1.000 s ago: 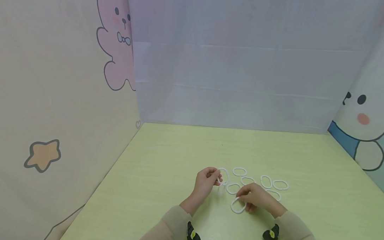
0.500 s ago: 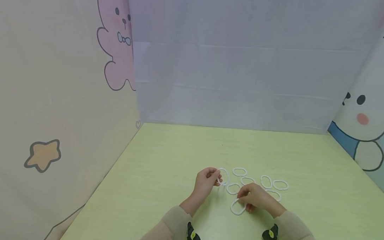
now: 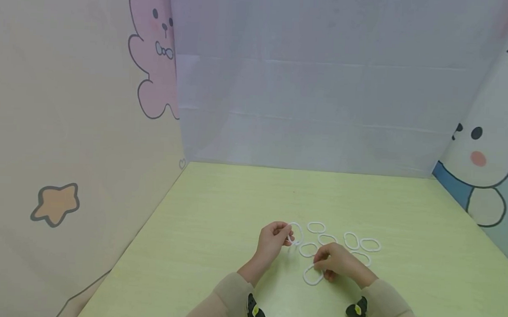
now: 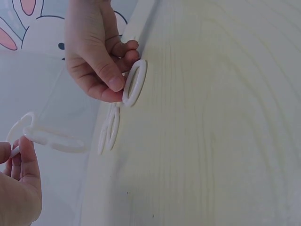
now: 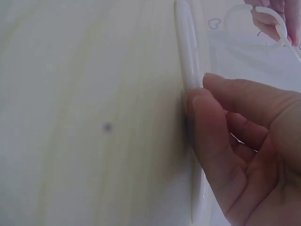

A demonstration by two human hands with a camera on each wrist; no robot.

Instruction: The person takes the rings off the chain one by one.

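Observation:
In the head view, my left hand (image 3: pixel 272 238) pinches a white oval chain link (image 3: pixel 302 232) above the table. A second link (image 4: pixel 56 141) hangs from it, seen in the left wrist view. Thumb and fingers of my right hand (image 3: pixel 338 264) pinch another white link (image 3: pixel 305 275) close to the tabletop, nearer the front. The right wrist view shows this link (image 5: pixel 188 52) edge-on, with its middle covered by the thumb. A small gap shows in the left hand's link (image 5: pixel 226 27) there.
Several loose white links lie on the pale yellow-green table (image 3: pixel 236 195): one link (image 3: pixel 308 256) between the hands, another link (image 3: pixel 316 232) behind, and one link (image 3: pixel 370 250) at far right. A printed curtain (image 3: pixel 323 109) stands behind the table.
My right hand has shifted its link slightly towards the front of the table and a little left. The left hand stays nearly still with its links.

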